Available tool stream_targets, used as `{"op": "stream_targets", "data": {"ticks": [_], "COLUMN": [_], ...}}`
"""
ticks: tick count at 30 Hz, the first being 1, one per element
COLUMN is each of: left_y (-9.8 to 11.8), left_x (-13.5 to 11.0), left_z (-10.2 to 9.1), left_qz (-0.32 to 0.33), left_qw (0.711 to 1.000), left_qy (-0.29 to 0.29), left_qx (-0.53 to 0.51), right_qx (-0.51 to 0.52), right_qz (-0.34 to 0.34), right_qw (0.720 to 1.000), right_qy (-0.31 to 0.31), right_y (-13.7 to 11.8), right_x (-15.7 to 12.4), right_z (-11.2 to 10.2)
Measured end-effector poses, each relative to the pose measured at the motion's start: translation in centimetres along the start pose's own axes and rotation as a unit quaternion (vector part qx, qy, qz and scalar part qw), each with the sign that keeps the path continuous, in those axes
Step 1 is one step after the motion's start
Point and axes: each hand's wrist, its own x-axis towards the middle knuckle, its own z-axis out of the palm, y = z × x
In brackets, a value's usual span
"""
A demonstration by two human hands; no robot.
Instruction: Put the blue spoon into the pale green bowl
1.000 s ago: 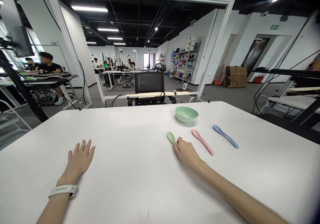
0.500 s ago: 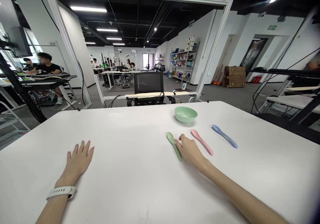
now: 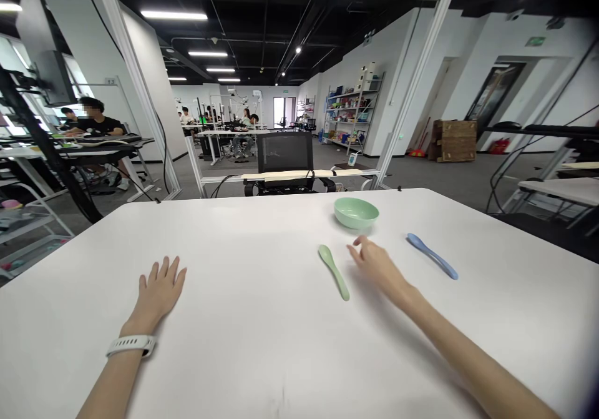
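My left hand (image 3: pixel 161 289) lies flat on the white table (image 3: pixel 234 319), fingers spread, holding nothing; a pale watch band (image 3: pixel 131 345) circles its wrist. To the right, my right hand (image 3: pixel 377 269) hovers over the table with thumb and index finger apart and the other fingers curled. No object shows between its fingertips. A green spoon (image 3: pixel 334 271) lies just left of that hand. Behind it stands a green bowl (image 3: pixel 356 214). A blue spoon (image 3: pixel 432 256) rests further right. The pink spoon is out of sight, covered by my right hand and forearm.
A metal frame (image 3: pixel 407 100) rises past the table's far edge, with a black office chair (image 3: pixel 285 152) behind it. Other people (image 3: pixel 98 122) sit at desks at the back left. Shelves (image 3: pixel 353 110) and a wooden crate (image 3: pixel 453 140) stand further off at the right.
My right hand has moved right and slightly away from me, off the green spoon's side and over the pink spoon, which it now hides. My left hand stays flat. The view has shifted slightly.
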Motion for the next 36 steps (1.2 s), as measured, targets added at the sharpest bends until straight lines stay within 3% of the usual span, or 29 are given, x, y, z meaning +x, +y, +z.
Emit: {"op": "stream_targets", "data": {"ticks": [2,5,9,12,18,33,36], "left_y": [0.3,0.9,1.2,1.1,1.2,1.1,1.2], "left_x": [-0.3,-0.7,-1.0,-1.0,-1.2,-1.2,-1.3], "left_z": [-0.3,-0.9,-1.2,-1.2,-1.4,-1.0,-1.1], "left_qz": [-0.001,0.001,-0.005,-0.006,-0.006,-0.001,-0.002], "left_qw": [1.000,0.999,0.999,0.998,0.997,0.996,0.996], "left_qy": [-0.010,-0.019,-0.017,-0.021,-0.027,-0.017,-0.017], "left_qx": [0.013,0.032,0.048,0.052,0.070,0.088,0.091], "right_qx": [0.026,0.067,0.086,0.087,0.095,0.097,0.074], "right_qz": [0.010,-0.026,-0.044,-0.049,-0.035,-0.053,-0.050], "right_qw": [1.000,0.995,0.995,0.995,0.995,0.994,0.995], "right_qy": [0.004,0.072,0.041,0.011,0.005,0.011,0.041], "right_y": [2.8,8.0,14.1,16.5,17.4,18.4,19.1], "right_x": [1.7,4.2,6.2,6.6,6.3,7.2,7.5], "right_z": [-0.8,-1.0,1.3,3.7,5.9,6.9,6.1]}}
